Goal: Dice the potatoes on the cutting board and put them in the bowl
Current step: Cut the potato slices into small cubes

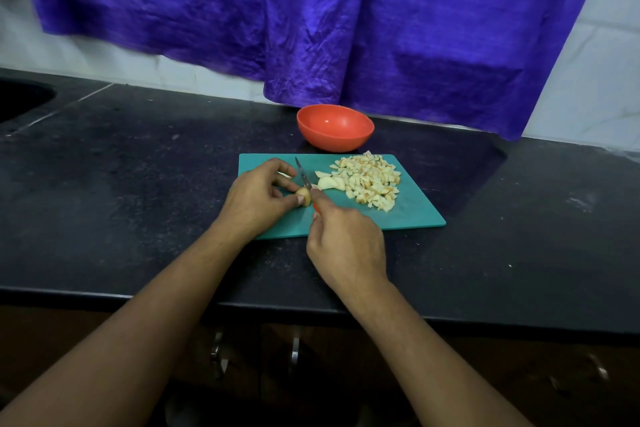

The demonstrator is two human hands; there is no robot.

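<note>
On the black counter lies a teal cutting board. My left hand pinches a small potato piece on the board's left part. My right hand grips a knife by its orange handle, and the blade rests against that piece. A few larger potato chunks lie just right of the blade. A heap of diced potato covers the board's far right part. An orange bowl stands just behind the board; no potato shows inside it.
A purple cloth hangs over the tiled wall behind the bowl. A dark sink opening is at the far left of the counter. Cabinet handles show below the counter's front edge.
</note>
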